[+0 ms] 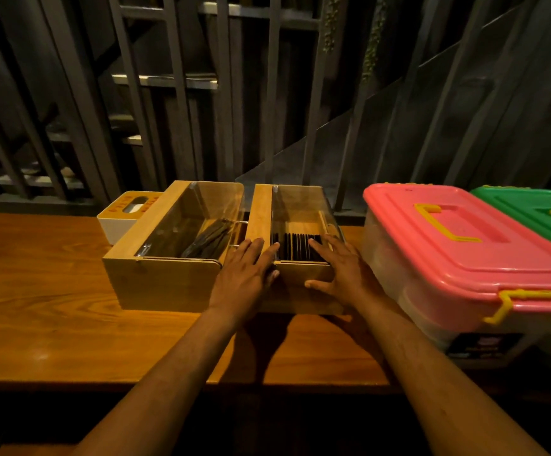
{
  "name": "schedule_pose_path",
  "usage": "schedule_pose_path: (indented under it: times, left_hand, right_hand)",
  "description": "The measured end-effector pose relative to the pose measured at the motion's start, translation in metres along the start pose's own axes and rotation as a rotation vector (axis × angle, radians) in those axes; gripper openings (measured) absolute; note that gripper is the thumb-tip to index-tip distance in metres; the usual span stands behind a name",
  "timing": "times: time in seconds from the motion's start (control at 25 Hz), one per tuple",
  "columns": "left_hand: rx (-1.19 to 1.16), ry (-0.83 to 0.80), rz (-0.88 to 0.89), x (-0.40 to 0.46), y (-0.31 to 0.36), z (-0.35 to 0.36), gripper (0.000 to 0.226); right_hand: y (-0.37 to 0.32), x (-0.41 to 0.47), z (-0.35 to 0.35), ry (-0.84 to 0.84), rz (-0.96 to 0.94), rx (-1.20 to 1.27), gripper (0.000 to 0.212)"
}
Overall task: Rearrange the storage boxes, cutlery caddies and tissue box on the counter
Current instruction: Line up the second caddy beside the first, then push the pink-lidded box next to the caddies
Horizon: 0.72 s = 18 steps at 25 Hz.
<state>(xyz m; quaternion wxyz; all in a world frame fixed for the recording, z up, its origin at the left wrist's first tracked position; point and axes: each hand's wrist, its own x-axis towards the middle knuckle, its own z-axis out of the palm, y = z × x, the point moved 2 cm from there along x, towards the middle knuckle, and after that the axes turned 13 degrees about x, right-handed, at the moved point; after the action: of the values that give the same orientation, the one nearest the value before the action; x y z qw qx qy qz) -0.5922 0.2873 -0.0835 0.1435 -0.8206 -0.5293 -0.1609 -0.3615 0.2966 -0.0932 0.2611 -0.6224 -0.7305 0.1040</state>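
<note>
Left hand [246,271] and right hand [341,269] lie flat, fingers spread, bracketing the right-hand wooden cutlery caddy with clear lid [295,245], mid-counter; nothing clasped. Risk: sliding it sideways knocks the pink-lidded clear plastic storage box [471,245] just beside, or the twin left wooden caddy [172,245].
</note>
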Motion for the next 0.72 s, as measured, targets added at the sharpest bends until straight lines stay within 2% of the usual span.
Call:
schedule_pose_path:
  times: [0.28,0.36,0.44,0.56,0.64,0.72]
  left_hand:
    - [0.134,-0.049,0.004,-0.001,0.011,-0.019,0.056]
    - [0.108,-0.041,-0.009,-0.003,0.027,-0.036,0.055]
    - [0.029,0.004,0.031,-0.004,0.054,-0.055,0.056]
    - [-0.108,0.130,0.084,-0.005,0.113,-0.084,0.048]
    - [-0.191,0.181,0.079,-0.004,0.157,-0.097,0.044]
    - [-0.256,0.227,0.067,-0.001,0.198,-0.105,0.043]
  right_hand:
    - [-0.047,-0.023,-0.038,-0.162,0.073,-0.151,0.094]
    - [-0.067,-0.041,-0.069,-0.087,0.002,-0.076,0.077]
    - [-0.076,-0.060,-0.108,0.093,-0.105,0.013,0.057]
    - [-0.051,-0.094,-0.177,0.322,-0.150,0.082,0.044]
    - [-0.011,-0.121,-0.218,0.316,-0.045,0.036,0.045]
    - [0.033,-0.147,-0.245,0.216,0.082,0.047,0.061]
